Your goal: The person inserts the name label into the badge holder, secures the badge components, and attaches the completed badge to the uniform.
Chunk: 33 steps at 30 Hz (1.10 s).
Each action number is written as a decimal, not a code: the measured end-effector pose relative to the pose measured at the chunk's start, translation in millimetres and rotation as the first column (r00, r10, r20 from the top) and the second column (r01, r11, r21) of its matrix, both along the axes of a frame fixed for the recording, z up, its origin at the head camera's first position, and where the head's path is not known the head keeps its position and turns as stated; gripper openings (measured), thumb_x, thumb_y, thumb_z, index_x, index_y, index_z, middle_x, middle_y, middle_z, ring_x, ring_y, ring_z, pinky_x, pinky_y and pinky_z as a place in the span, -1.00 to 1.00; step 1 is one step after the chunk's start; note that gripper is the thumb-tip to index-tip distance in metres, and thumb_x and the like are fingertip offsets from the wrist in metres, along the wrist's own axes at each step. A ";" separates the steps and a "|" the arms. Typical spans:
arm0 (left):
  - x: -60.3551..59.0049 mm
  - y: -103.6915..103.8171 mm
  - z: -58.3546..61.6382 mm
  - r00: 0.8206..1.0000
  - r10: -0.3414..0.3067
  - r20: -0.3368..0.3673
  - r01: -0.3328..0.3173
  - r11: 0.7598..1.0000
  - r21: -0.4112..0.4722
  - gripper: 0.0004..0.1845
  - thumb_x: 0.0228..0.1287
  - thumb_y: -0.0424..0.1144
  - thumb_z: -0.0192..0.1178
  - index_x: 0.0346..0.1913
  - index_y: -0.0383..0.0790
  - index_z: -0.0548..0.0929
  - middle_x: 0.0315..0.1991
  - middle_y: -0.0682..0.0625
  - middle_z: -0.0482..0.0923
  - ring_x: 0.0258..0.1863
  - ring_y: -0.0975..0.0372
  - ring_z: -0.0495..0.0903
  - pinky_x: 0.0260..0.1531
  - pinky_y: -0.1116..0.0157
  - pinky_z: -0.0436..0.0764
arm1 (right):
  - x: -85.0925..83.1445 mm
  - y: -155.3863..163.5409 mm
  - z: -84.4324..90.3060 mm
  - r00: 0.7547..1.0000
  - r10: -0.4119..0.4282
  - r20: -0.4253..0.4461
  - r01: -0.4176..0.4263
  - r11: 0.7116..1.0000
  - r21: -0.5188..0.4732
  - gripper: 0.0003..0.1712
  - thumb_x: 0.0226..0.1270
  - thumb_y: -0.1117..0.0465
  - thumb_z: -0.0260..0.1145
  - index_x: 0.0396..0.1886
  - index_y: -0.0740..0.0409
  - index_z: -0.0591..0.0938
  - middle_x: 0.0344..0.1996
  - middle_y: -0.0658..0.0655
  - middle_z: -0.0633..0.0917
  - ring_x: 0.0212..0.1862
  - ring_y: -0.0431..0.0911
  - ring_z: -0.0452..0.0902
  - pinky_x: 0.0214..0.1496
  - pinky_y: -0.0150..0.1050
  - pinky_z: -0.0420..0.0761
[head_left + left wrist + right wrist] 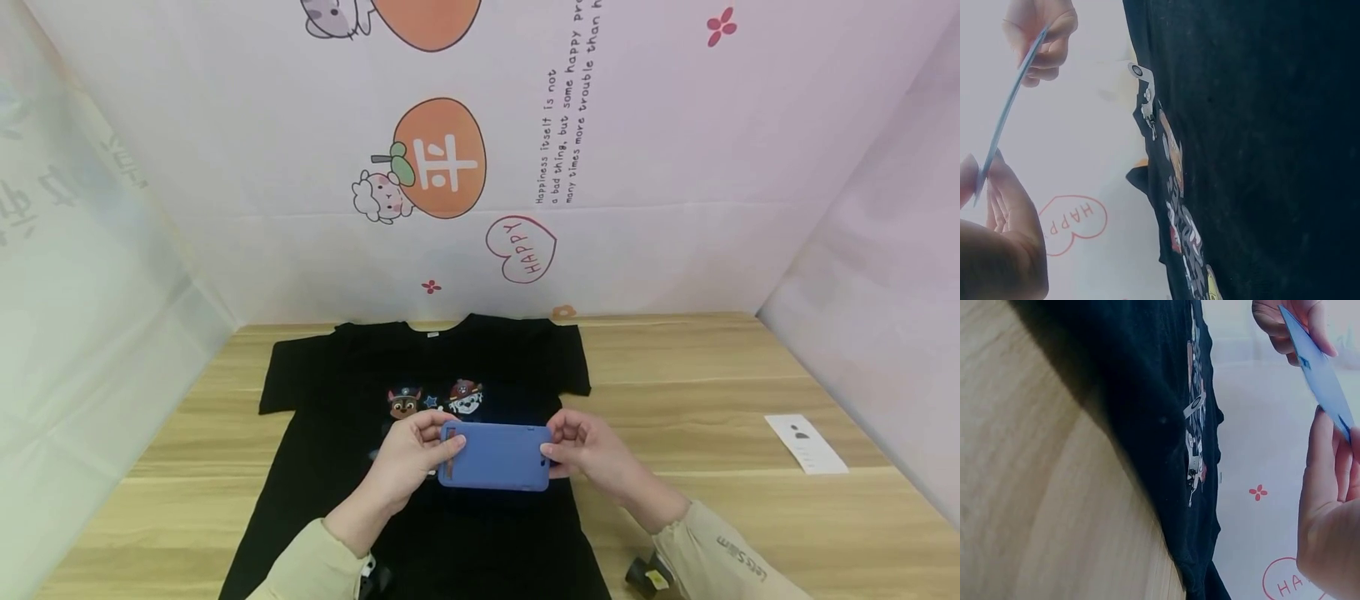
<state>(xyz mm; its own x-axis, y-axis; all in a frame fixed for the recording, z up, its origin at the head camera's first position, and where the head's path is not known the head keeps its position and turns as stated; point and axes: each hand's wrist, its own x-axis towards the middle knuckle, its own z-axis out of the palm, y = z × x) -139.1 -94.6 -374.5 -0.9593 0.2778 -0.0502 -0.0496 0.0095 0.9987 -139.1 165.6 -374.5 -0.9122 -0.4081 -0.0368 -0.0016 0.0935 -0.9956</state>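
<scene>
- The left hand and the right hand each pinch an end of a blue card.
- Both grips are clamped on it, above a black shirt spread flat on the desk.

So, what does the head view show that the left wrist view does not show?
Only the head view shows the wooden table, a white paper slip and the whole flat face of the blue board. Only the left wrist view shows the board edge-on, as a thin strip, held clear above the shirt. Both show the left hand and right hand pinching its two ends, the black T-shirt with its cartoon print, and the HAPPY heart.
</scene>
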 end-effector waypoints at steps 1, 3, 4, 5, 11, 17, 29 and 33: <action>0.1 0.1 0.4 1.000 0.004 0.002 -0.004 1.000 -0.002 -0.66 0.24 -0.41 0.22 0.02 -0.53 0.46 -0.42 0.10 0.60 -0.54 0.36 0.55 -0.48 0.44 0.54 | 0.1 0.0 0.2 1.000 -0.001 0.002 0.001 1.000 -0.001 -0.77 0.29 0.36 0.24 -0.26 0.42 0.38 -0.47 0.02 0.45 -0.34 -0.20 0.53 -0.20 -0.16 0.69; 0.4 0.1 1.3 1.000 0.016 0.004 -0.016 1.000 -0.012 -0.66 0.23 -0.41 0.22 0.01 -0.53 0.46 -0.45 0.12 0.58 -0.55 0.36 0.55 -0.49 0.44 0.53 | 0.1 0.1 0.4 1.000 -0.004 0.005 0.004 1.000 -0.002 -0.77 0.29 0.34 0.25 -0.26 0.41 0.38 -0.47 0.02 0.45 -0.34 -0.20 0.53 -0.20 -0.16 0.69; 0.5 -0.1 1.6 1.000 0.020 0.004 -0.020 1.000 -0.016 -0.66 0.23 -0.42 0.22 0.01 -0.53 0.47 -0.46 0.12 0.58 -0.55 0.37 0.55 -0.49 0.44 0.53 | 0.2 -0.2 0.6 1.000 -0.006 0.006 0.006 1.000 -0.002 -0.76 0.28 0.34 0.26 -0.26 0.40 0.38 -0.47 0.02 0.45 -0.35 -0.20 0.53 -0.20 -0.16 0.69; 0.7 -0.4 1.9 1.000 0.024 0.004 -0.024 1.000 -0.019 -0.67 0.22 -0.41 0.22 0.00 -0.53 0.47 -0.46 0.12 0.57 -0.54 0.37 0.56 -0.48 0.44 0.53 | 0.1 -0.6 0.6 1.000 -0.008 0.007 0.008 1.000 -0.004 -0.75 0.28 0.33 0.26 -0.26 0.40 0.38 -0.47 0.02 0.45 -0.35 -0.19 0.53 -0.20 -0.15 0.69; 0.9 -1.5 2.5 0.999 0.034 0.005 -0.034 0.999 -0.035 -0.69 0.21 -0.41 0.24 -0.03 -0.53 0.51 -0.45 0.11 0.58 -0.47 0.39 0.58 -0.46 0.46 0.56 | 0.9 -3.1 1.4 0.999 -0.028 0.016 0.028 1.000 -0.001 -0.84 0.28 0.38 0.23 -0.29 0.34 0.40 -0.47 0.02 0.44 -0.37 -0.20 0.54 -0.21 -0.13 0.70; 0.2 -2.9 2.0 0.999 0.035 0.008 -0.035 0.998 -0.046 -0.75 0.20 -0.39 0.26 -0.11 -0.48 0.55 -0.44 0.07 0.61 -0.46 0.35 0.61 -0.41 0.43 0.62 | 2.1 -3.4 0.7 1.000 -0.021 0.012 0.021 1.000 0.006 -0.84 0.28 0.38 0.23 -0.30 0.35 0.40 -0.49 0.02 0.45 -0.38 -0.19 0.53 -0.24 -0.17 0.70; -1.4 -6.6 4.5 0.991 0.131 0.015 -0.129 0.988 -0.087 -0.81 0.21 -0.39 0.25 -0.15 -0.41 0.58 -0.46 0.05 0.65 -0.50 0.32 0.57 -0.46 0.38 0.59 | -0.5 4.4 -5.0 0.996 0.085 0.005 -0.082 0.975 -0.205 -0.90 0.43 0.33 0.04 -0.20 0.07 0.46 -0.36 -0.08 0.64 -0.27 -0.24 0.60 -0.10 -0.27 0.65; -1.3 -5.3 4.5 0.989 0.146 0.019 -0.143 0.985 -0.092 -0.84 0.20 -0.39 0.26 -0.18 -0.39 0.59 -0.48 0.07 0.64 -0.52 0.32 0.55 -0.54 0.41 0.55 | 1.1 0.5 -2.4 0.997 0.082 -0.011 -0.083 0.980 -0.180 -0.97 0.42 0.26 0.10 -0.21 0.07 0.47 -0.35 -0.06 0.61 -0.24 -0.23 0.59 -0.09 -0.25 0.66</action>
<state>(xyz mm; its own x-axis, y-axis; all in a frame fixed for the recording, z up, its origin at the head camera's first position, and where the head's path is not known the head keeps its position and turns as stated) -140.5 -99.9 -370.0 -0.9871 0.1294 -0.0941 -0.0828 0.0905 0.9925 -137.9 166.2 -376.9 -0.8750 -0.4818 0.0472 -0.0055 -0.0877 -0.9961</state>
